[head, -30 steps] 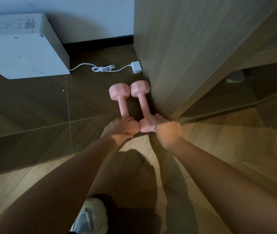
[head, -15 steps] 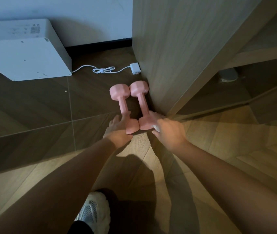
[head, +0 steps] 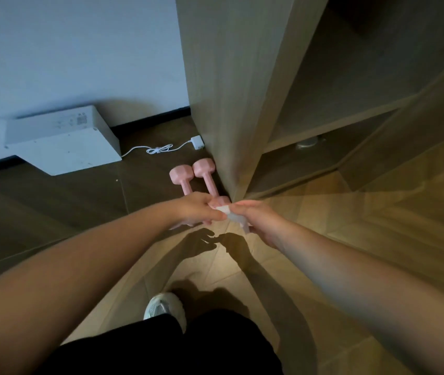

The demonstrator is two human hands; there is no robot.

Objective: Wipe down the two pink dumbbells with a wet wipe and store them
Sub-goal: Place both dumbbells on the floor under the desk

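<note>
Two pink dumbbells lie side by side on the dark floor against the wooden cabinet side; the left dumbbell and the right dumbbell have their near ends partly hidden behind my hands. My left hand and my right hand are raised above the floor, both pinching a white wet wipe between them. Neither hand touches a dumbbell.
A tall wooden cabinet stands right of the dumbbells, with an open lower shelf. A white box-shaped device sits by the wall, and its white cable and plug lie on the floor. My white shoe is below.
Both hands have let go of the dumbbells and risen away from them. They now meet on the wipe. The view has pulled back and up; the dumbbells stay where they were.
</note>
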